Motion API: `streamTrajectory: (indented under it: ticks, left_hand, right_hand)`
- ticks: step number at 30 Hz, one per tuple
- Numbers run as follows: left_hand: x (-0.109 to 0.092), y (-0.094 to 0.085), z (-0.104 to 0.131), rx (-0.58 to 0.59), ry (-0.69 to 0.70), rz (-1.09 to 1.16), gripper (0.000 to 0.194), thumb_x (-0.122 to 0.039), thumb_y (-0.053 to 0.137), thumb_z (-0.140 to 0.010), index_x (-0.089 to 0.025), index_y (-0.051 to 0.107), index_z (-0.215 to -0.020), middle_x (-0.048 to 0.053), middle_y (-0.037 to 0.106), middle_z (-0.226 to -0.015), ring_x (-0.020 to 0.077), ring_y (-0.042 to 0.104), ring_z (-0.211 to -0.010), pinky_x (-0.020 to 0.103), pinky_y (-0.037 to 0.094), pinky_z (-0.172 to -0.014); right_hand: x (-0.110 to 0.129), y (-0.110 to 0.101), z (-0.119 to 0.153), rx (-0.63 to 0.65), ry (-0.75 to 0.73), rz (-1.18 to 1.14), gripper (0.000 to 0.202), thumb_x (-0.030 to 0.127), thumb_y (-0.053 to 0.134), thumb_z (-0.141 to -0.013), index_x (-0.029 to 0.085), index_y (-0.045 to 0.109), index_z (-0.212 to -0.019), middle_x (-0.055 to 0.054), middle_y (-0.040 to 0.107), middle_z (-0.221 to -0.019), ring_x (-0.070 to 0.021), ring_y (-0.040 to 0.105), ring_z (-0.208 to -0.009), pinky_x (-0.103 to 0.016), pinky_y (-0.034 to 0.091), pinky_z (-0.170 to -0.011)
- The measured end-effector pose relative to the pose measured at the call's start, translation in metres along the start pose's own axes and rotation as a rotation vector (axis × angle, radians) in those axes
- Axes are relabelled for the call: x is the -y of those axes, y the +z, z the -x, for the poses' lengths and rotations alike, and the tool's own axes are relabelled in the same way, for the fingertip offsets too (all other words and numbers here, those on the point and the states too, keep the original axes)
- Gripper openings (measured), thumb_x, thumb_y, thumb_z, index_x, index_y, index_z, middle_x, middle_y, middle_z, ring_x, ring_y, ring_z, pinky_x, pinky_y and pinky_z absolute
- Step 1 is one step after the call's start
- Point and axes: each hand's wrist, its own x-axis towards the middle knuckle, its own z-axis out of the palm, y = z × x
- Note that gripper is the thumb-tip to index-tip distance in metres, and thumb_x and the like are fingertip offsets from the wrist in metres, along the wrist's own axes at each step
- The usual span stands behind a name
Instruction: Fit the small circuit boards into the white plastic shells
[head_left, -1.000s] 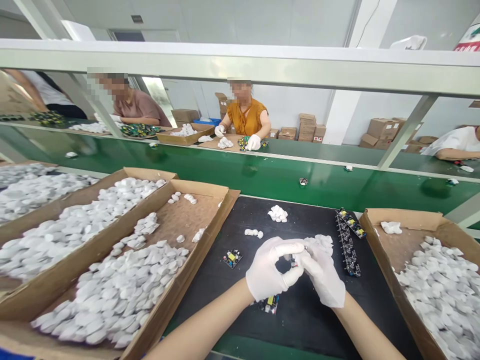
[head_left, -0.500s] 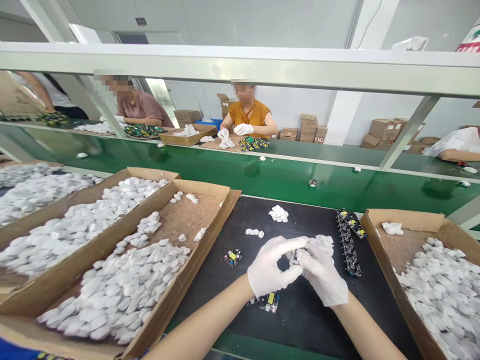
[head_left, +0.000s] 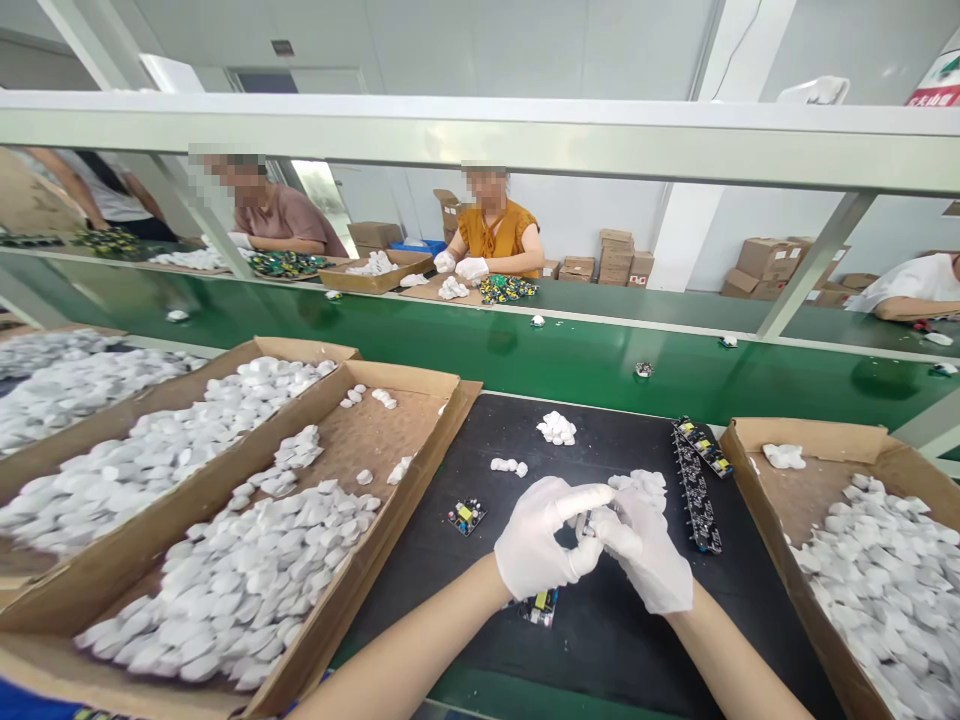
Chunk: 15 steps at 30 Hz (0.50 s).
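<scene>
Both my hands wear white gloves and meet above the black mat (head_left: 615, 640). My left hand (head_left: 541, 532) curls thumb and fingers round one side of a small circuit board (head_left: 584, 524), mostly covered by the gloves. From the other side, my right hand (head_left: 646, 545) grips the same board with its fingertips. Below my left hand lies another circuit board (head_left: 541, 606), partly hidden. A single board (head_left: 466, 515) with a yellow part rests to the left. White pieces (head_left: 556, 428) sit in a small heap farther back, and more white pieces (head_left: 645, 488) lie just behind my right hand.
Cardboard trays of white pieces stand at left (head_left: 442, 420) and right (head_left: 817, 435). A row of boards (head_left: 699, 500) lies by the right tray. Beyond runs a green conveyor (head_left: 480, 350) carrying small items. Co-workers (head_left: 499, 235) sit across it, under a metal beam (head_left: 480, 140).
My right fingers have shifted over the board, covering more of it. Items on the green conveyor have moved right. The co-worker opposite has lifted their hands off the white pieces.
</scene>
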Motion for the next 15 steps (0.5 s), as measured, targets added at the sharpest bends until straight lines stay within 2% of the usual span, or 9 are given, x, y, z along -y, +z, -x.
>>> streamTrajectory:
  ticks: [6,9,15]
  left_hand:
    - [0.005,-0.001,-0.002,0.127,-0.043,0.101,0.045,-0.014,0.056,-0.072,-0.021,0.056,-0.116,0.001,0.061,-0.07,0.0139,0.054,-0.063,0.029,0.049,-0.064]
    - [0.008,-0.002,-0.002,0.106,-0.047,0.137,0.044,-0.017,0.056,-0.074,-0.021,0.055,-0.118,0.002,0.062,-0.073,0.0145,0.054,-0.065,0.03,0.049,-0.065]
    - [0.009,-0.007,-0.003,0.068,0.007,0.1,0.037,-0.025,0.065,-0.073,-0.022,0.06,-0.11,-0.001,0.06,-0.063,0.0119,0.051,-0.057,0.026,0.046,-0.059]
  right_hand:
    - [0.001,0.0,-0.001,-0.134,0.046,0.022,0.027,0.043,0.056,-0.072,0.019,0.052,-0.062,-0.001,0.047,-0.065,-0.0159,0.041,-0.063,-0.03,0.036,-0.056]
    - [0.007,0.001,-0.002,-0.135,0.054,0.029,0.021,0.037,0.054,-0.072,0.018,0.054,-0.062,-0.001,0.048,-0.064,-0.0153,0.043,-0.061,-0.03,0.038,-0.055]
    - [0.003,-0.009,-0.001,0.077,-0.007,0.018,0.02,0.037,0.056,-0.073,0.018,0.058,-0.07,-0.003,0.057,-0.068,-0.0178,0.051,-0.066,-0.032,0.043,-0.062]
